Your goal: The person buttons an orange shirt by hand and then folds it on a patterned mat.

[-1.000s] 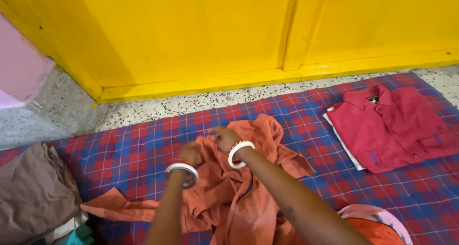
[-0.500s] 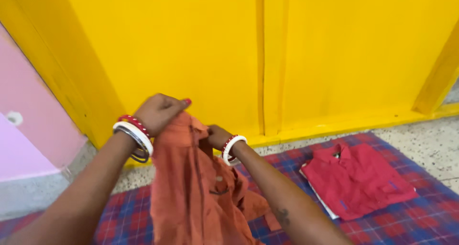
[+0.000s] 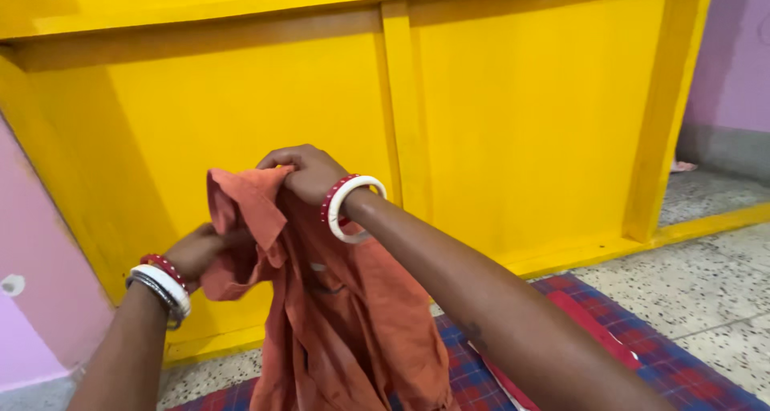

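Observation:
An orange shirt (image 3: 345, 323) hangs in the air in front of me, held up by both hands. My right hand (image 3: 303, 170) pinches the top of the shirt near its collar, highest in the view. My left hand (image 3: 200, 251) grips a bunched part of the cloth lower and to the left. Both wrists wear red and white bangles. The shirt's lower part falls out of the bottom of the frame.
A yellow wooden door (image 3: 481, 122) fills the background. A blue and red checked cloth (image 3: 682, 371) lies on the speckled floor (image 3: 714, 299), with a folded red shirt (image 3: 593, 323) mostly hidden behind my right arm. Pink wall (image 3: 32, 299) stands at the left.
The orange shirt has been lifted off the checked cloth into the air. My right hand rose to the top of it, my left dropped lower. The view tilted up toward the door.

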